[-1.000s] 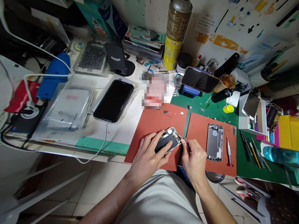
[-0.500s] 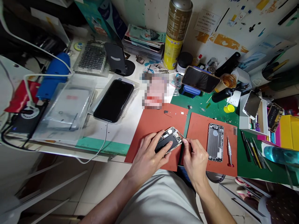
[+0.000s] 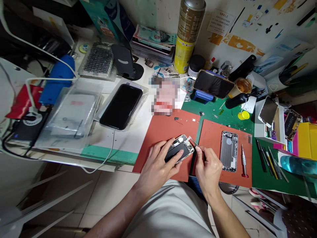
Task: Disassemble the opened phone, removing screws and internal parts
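On the left red-brown mat [image 3: 148, 145] lies an opened phone [image 3: 178, 147] with its inner parts showing. My left hand [image 3: 158, 162] grips it, fingers over its face and around its lower edge. My right hand [image 3: 208, 163] pinches a thin metal tool [image 3: 193, 141], probably tweezers, whose end is at the phone's upper right corner; a small light piece shows there, too small to name. To the right, an empty phone housing [image 3: 228, 151] lies on the second mat [image 3: 210, 132], beside a screwdriver [image 3: 243, 160].
A black phone [image 3: 121, 106] lies on a clear case at left. Behind the mats stand a propped phone [image 3: 214, 84] and a spray can [image 3: 187, 39]. Several thin tools [image 3: 269, 160] lie at right, near a white box [image 3: 279, 129] and a blue bottle [image 3: 297, 165].
My right hand has shifted very slightly, and the tool's end has lifted a little at the phone's corner. My left hand keeps its grip on the phone.
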Demonstrator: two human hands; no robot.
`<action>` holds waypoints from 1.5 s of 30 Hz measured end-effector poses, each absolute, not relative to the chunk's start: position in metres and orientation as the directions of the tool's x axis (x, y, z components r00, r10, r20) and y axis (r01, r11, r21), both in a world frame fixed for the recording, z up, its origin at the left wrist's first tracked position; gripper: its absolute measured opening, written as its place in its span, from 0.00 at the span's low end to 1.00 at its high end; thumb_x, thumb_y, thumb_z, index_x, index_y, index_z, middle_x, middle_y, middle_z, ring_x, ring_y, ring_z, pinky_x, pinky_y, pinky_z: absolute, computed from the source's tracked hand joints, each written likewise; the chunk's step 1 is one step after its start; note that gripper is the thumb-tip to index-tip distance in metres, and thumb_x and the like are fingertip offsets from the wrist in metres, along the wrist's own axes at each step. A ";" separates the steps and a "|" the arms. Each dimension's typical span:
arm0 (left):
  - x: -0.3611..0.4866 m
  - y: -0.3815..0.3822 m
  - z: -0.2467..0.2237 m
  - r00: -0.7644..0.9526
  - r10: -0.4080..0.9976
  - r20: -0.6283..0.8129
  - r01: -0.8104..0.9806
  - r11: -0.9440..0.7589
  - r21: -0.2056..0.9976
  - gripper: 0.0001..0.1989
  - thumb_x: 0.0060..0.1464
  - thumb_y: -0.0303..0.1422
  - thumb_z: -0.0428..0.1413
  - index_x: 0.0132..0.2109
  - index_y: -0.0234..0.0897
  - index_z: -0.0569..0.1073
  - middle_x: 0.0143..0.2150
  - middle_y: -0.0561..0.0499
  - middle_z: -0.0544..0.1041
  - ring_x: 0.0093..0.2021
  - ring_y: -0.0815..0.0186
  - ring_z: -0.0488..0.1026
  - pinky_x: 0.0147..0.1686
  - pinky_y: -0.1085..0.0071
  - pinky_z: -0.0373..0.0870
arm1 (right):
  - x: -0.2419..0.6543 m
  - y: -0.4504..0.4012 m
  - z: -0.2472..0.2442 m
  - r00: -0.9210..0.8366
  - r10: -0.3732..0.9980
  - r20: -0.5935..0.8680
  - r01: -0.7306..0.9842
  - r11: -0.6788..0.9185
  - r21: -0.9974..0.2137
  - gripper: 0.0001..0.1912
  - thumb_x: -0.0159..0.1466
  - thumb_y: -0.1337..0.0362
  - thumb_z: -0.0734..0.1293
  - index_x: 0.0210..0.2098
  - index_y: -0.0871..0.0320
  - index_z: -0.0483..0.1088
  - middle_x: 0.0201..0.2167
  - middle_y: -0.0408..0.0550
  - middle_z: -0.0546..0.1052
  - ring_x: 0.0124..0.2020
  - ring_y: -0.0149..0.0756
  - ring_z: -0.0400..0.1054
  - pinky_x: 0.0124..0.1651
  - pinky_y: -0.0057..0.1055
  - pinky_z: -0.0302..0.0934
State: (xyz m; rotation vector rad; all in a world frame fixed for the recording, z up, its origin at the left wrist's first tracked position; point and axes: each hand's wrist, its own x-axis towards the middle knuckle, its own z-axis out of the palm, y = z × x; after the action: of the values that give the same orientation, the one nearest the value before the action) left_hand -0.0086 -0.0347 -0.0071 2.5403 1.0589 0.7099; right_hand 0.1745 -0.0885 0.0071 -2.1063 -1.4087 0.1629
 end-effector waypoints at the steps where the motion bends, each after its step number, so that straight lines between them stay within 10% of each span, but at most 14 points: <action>1: -0.009 -0.035 -0.007 0.608 0.724 0.325 0.579 -0.685 0.443 0.20 0.60 0.27 0.63 0.59 0.44 0.77 0.68 0.36 0.71 0.63 0.47 0.69 0.55 0.48 0.72 | 0.175 -0.088 0.007 0.432 0.875 0.217 0.802 -0.263 -0.536 0.19 0.78 0.58 0.59 0.36 0.57 0.75 0.29 0.46 0.77 0.27 0.33 0.69 0.34 0.30 0.58; 21: -0.009 -0.036 -0.010 0.607 0.723 0.328 0.592 -0.688 0.421 0.19 0.60 0.30 0.64 0.58 0.44 0.78 0.67 0.36 0.72 0.61 0.46 0.70 0.55 0.47 0.72 | 0.186 -0.096 0.030 0.266 0.956 -0.121 0.690 -0.277 -0.668 0.18 0.77 0.53 0.61 0.41 0.54 0.79 0.27 0.43 0.80 0.24 0.33 0.72 0.30 0.30 0.60; 45: -0.008 -0.035 -0.007 0.604 0.721 0.340 0.592 -0.691 0.415 0.19 0.60 0.29 0.64 0.58 0.44 0.78 0.67 0.36 0.72 0.61 0.46 0.70 0.54 0.48 0.73 | 0.172 -0.099 0.017 0.358 0.933 0.011 0.794 -0.299 -0.530 0.19 0.79 0.55 0.57 0.40 0.56 0.74 0.33 0.47 0.76 0.30 0.37 0.71 0.35 0.31 0.59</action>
State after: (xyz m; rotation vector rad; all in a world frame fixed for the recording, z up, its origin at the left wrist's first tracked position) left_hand -0.0079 -0.0352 -0.0073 2.5725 1.0758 0.7165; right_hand 0.1720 -0.0993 0.0172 -2.1769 -1.5011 0.4175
